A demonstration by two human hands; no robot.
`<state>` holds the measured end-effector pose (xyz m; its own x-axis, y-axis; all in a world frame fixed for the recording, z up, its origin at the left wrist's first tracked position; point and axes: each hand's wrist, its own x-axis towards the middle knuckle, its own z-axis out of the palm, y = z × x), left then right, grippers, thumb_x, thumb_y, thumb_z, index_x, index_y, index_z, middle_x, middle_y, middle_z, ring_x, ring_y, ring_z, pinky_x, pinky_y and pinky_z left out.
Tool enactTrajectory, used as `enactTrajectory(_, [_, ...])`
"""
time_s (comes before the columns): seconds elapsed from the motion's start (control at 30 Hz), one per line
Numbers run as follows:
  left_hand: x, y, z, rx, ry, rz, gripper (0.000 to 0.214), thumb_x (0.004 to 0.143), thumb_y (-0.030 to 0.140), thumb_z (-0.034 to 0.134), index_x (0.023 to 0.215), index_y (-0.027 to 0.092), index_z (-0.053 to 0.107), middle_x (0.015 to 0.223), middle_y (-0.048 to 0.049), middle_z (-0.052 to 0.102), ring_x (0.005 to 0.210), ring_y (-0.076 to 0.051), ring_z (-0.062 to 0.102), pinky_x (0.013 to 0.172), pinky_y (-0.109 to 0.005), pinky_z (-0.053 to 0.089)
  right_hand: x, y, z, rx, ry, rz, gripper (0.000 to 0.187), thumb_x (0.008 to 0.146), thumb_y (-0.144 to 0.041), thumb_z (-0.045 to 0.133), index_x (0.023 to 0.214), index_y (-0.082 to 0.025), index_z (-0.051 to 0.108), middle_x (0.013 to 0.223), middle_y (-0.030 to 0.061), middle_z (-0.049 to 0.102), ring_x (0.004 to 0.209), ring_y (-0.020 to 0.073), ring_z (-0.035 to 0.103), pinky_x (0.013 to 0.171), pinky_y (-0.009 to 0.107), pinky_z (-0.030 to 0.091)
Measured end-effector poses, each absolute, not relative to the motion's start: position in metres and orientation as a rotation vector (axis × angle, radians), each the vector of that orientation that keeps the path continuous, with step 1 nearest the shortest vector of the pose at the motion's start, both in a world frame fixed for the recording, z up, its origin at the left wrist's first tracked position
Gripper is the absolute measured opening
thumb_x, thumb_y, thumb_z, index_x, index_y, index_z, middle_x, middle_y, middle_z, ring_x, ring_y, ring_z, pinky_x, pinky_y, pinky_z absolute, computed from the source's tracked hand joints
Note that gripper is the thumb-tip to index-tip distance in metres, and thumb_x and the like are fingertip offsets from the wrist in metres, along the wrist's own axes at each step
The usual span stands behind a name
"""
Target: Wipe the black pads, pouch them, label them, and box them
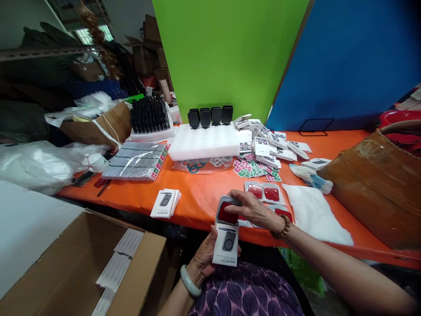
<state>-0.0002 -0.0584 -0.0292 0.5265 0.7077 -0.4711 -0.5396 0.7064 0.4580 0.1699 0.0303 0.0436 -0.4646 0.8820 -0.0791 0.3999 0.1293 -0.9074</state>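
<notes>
White box fills the left grip; the right grip, holding a red-faced piece, partly hides red pads

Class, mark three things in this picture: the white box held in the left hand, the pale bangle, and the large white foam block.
White box (pixel 225 246): head view, on its printed front.
Pale bangle (pixel 187 283): head view, on its band.
White foam block (pixel 205 140): head view, on its top.

The head camera looks forward and down across the nearby orange table.
</notes>
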Motion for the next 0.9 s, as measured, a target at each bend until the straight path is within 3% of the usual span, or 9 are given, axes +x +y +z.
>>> enactTrajectory(0.17, [0.005, -0.067, -0.031, 0.414, 0.692, 0.75, 0.071, 0.064, 0.065, 0.071, 0.108, 0.011, 0.061, 0.085, -0.0142, 0.07, 0.067, -0.023, 0.068, 0.06, -0.03, 0.049, 0.17, 0.01, 0.031, -1.27, -1.846, 1.293, 0.013, 0.082, -0.028, 0.06, 0.091, -0.02, 0.054, 0.079, -0.0009, 0.06, 0.072, 0.0155, 0.054, 0.065, 0.026, 0.042])
enactTrajectory(0.37, [0.002, -0.079, -0.042, 0.467, 0.701, 0.654, 0.07, 0.066, 0.05, 0.078, 0.123, 0.019, 0.052, 0.098, -0.0105, 0.069, 0.082, -0.023, 0.069, 0.073, -0.031, 0.048, 0.175, -0.023, 0.02, -1.271, -1.919, 1.297, 0.017, 0.083, -0.022, 0.06, 0.099, -0.022, 0.054, 0.09, 0.0007, 0.064, 0.082, 0.0185, 0.06, 0.075, 0.031, 0.046])
enactTrajectory(0.57, [-0.008, -0.078, -0.04, 0.633, 0.721, 0.608, 0.06, 0.066, 0.042, 0.081, 0.115, 0.016, 0.059, 0.097, -0.0075, 0.068, 0.092, -0.022, 0.064, 0.084, -0.032, 0.045, 0.174, -0.052, 0.004, -1.305, -1.95, 1.119, 0.017, 0.085, -0.019, 0.058, 0.102, -0.022, 0.055, 0.099, 0.0046, 0.065, 0.092, 0.0204, 0.061, 0.084, 0.036, 0.047])
enactTrajectory(0.67, [-0.013, -0.08, -0.041, 0.714, 0.799, 0.689, 0.055, 0.063, 0.033, 0.083, 0.11, 0.016, 0.059, 0.092, -0.005, 0.066, 0.085, -0.018, 0.063, 0.08, -0.031, 0.046, 0.173, -0.069, -0.002, -1.313, -1.976, 1.041, 0.019, 0.086, -0.018, 0.056, 0.105, -0.021, 0.056, 0.1, 0.0072, 0.061, 0.094, 0.0216, 0.059, 0.086, 0.037, 0.048])
enactTrajectory(0.77, [-0.019, -0.086, -0.04, 0.805, 0.965, 0.803, 0.066, 0.062, 0.025, 0.084, 0.118, 0.02, 0.051, 0.085, 0.0003, 0.064, 0.072, -0.012, 0.059, 0.071, -0.026, 0.046, 0.171, -0.084, -0.005, -1.296, -2.021, 1.001, 0.023, 0.084, -0.016, 0.058, 0.106, -0.021, 0.059, 0.103, 0.0086, 0.059, 0.101, 0.0245, 0.055, 0.093, 0.044, 0.046])
enactTrajectory(0.9, [-0.023, -0.093, -0.034, 0.916, 1.021, 0.837, 0.057, 0.068, 0.025, 0.079, 0.118, 0.021, 0.051, 0.089, -0.0018, 0.066, 0.077, -0.013, 0.06, 0.072, -0.026, 0.046, 0.167, -0.091, -0.006, -1.257, -1.978, 1.025, 0.027, 0.085, -0.015, 0.056, 0.11, -0.025, 0.059, 0.109, 0.0082, 0.057, 0.106, 0.0253, 0.053, 0.097, 0.046, 0.044])
